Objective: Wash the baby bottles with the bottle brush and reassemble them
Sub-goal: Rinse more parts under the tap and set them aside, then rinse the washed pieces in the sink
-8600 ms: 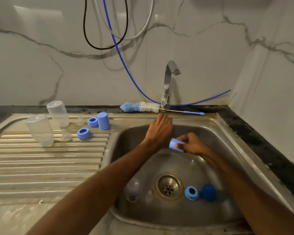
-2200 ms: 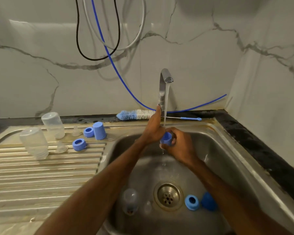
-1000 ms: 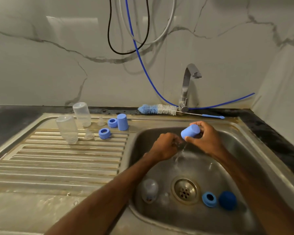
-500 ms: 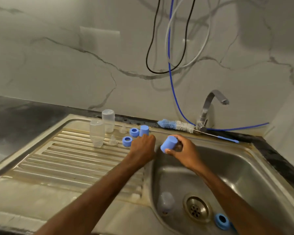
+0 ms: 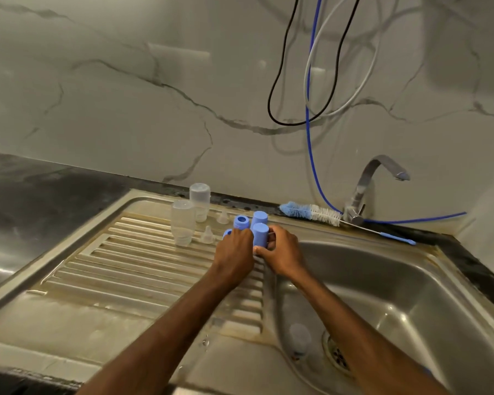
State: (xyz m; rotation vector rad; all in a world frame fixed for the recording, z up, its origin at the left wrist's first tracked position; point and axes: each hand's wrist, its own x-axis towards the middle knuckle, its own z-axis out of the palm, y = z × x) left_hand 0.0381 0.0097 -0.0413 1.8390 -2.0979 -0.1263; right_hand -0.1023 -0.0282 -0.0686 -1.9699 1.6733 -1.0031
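Observation:
My right hand (image 5: 281, 253) grips a blue bottle cap (image 5: 260, 234), standing it upright on the draining board (image 5: 120, 269) beside the sink bowl. My left hand (image 5: 236, 249) lies curled next to it, over a blue ring (image 5: 226, 232) that is mostly hidden; whether it holds anything I cannot tell. Behind them stand another blue cap (image 5: 259, 218) and a blue ring (image 5: 241, 221). Two clear bottles (image 5: 182, 222) (image 5: 200, 201) stand upside down, with two clear teats (image 5: 207, 234) (image 5: 223, 216) nearby. The bottle brush (image 5: 311, 212) lies on the rim behind the bowl. A clear bottle (image 5: 298, 339) lies in the bowl.
The tap (image 5: 365, 189) stands at the back of the sink bowl (image 5: 411, 295), turned off. The drain (image 5: 337, 352) is partly hidden by my right arm. Black, grey and blue hoses (image 5: 311, 138) hang down the marble wall. Dark countertop (image 5: 40, 181) runs along the left.
The tap was turned off after the cap was rinsed under it. Both hands moved left out of the bowl, and the right hand brought the cap down upright onto the draining board.

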